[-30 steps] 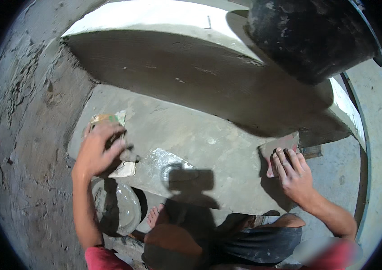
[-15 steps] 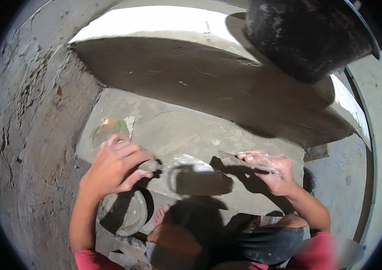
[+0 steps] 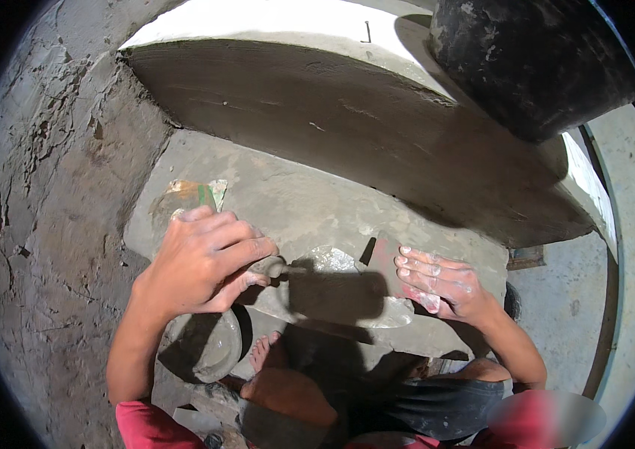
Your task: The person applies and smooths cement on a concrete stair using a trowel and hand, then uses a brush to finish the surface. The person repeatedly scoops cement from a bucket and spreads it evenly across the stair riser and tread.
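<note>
Your left hand has its fingers curled around a grey handle; in your right hand they lie together over a flat plate. Wet mortar shines between. You're apparently smoothing the slab; the next stroke calls for an even angle.

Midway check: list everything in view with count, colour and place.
slab: one, grey, centre
trowel: one, grey, in left hand
flat piece: one, reddish grey, in right hand
scrap: one, orange and green, on slab
basin: one, grey, below left hand
low wall: one, grey, across top
bucket: one, black, upper right
rough wall: one, grey, left
wood piece: one, brown, right
floor: one, pale grey, right
left hand: one, dusty grey, left
right hand: one, dusty grey, right
left foot: one, bare, bottom centre
sleeves: two, red, bottom
shorts: one, dark, bottom
</note>
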Available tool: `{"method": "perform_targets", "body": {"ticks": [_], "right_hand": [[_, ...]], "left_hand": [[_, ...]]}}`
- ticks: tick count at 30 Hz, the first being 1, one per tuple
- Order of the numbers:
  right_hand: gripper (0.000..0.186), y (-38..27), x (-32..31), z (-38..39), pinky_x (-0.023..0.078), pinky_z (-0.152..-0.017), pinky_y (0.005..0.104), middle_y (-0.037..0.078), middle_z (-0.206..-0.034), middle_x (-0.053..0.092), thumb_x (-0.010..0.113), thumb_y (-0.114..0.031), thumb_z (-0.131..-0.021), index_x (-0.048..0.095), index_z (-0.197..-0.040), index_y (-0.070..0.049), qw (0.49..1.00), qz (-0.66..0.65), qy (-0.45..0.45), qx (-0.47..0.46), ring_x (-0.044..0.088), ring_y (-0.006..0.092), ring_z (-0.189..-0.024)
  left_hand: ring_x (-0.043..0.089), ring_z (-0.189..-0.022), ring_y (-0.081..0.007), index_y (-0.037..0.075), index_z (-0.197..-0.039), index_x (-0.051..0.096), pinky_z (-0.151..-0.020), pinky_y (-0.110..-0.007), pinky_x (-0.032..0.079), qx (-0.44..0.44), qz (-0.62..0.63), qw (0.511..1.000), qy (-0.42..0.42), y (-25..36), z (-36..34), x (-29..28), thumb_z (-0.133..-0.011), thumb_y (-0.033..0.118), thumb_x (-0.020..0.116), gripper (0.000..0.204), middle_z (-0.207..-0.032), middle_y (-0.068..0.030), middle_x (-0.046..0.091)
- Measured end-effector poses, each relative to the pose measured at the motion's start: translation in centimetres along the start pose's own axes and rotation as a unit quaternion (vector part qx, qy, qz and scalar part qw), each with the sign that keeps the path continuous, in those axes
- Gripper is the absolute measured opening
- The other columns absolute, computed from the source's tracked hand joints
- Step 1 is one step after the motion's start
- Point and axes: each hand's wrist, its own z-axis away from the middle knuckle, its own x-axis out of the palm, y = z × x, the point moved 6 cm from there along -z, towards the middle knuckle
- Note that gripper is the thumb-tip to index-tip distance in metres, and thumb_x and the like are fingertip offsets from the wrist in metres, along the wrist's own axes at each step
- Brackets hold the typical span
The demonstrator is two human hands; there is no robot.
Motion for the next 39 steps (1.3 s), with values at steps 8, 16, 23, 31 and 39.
{"method": "perform_targets", "body": {"ticks": [8,16,23,31,39], "right_hand": [[0.052,1.0,-0.1,0.7,0.058,-0.109,0.0474,0.013,-0.142,0.074,0.078,-0.003,-0.083,0.077,-0.135,-0.008,0.991,0.126,-0.008,0.055,0.068,0.0384,-0.136],[0.062,-3.3,-4.1,-4.2,0.057,-0.103,0.0471,0.007,-0.143,0.073,0.083,-0.013,-0.077,0.075,-0.138,-0.015,0.978,0.187,-0.085,0.024,0.066,0.0340,-0.137],[0.030,-4.5,-1.8,-6.8,0.052,-0.096,0.0419,0.001,-0.110,0.077,0.075,-0.024,-0.085,0.081,-0.113,-0.016,0.955,0.224,-0.195,-0.011,0.070,0.0246,-0.115],[0.030,-2.7,-3.7,-4.3,0.056,-0.077,0.0447,0.006,-0.091,0.078,0.071,-0.012,-0.084,0.081,-0.113,-0.013,0.935,0.193,-0.280,0.102,0.075,0.0314,-0.094],[0.010,6.7,-2.7,2.6,0.059,-0.064,0.0369,0.008,-0.076,0.069,0.068,0.004,-0.078,0.075,-0.083,-0.001,0.688,-0.386,-0.202,0.580,0.070,0.0205,-0.071]], "left_hand": [[0.068,-0.091,-0.0237,0.015,-0.118,0.077,-0.080,-0.041,0.050,0.009,-0.019,1.000,0.005,0.2,0.5,-0.5,-0.078,0.026,0.085,0.042,-0.097,0.0000,0.069],[0.068,-0.094,-0.0233,0.016,-0.119,0.076,-0.081,-0.041,0.050,0.008,-0.042,0.998,-0.038,0.3,-0.6,0.9,-0.081,0.029,0.085,0.041,-0.100,0.0008,0.070],[0.072,-0.096,-0.0298,0.015,-0.119,0.077,-0.076,-0.045,0.052,-0.032,0.007,0.997,-0.076,-1.4,-1.2,2.0,-0.083,0.033,0.083,0.041,-0.100,-0.0044,0.071],[0.072,-0.095,-0.0360,0.008,-0.113,0.080,-0.076,-0.049,0.053,-0.072,0.104,0.985,-0.119,-3.4,-1.3,4.3,-0.083,0.032,0.082,0.038,-0.098,-0.0109,0.073],[0.073,-0.094,-0.0379,0.006,-0.111,0.082,-0.081,-0.045,0.055,-0.124,0.134,0.980,-0.075,-5.9,0.0,3.8,-0.081,0.034,0.084,0.041,-0.100,-0.0132,0.077]]}}
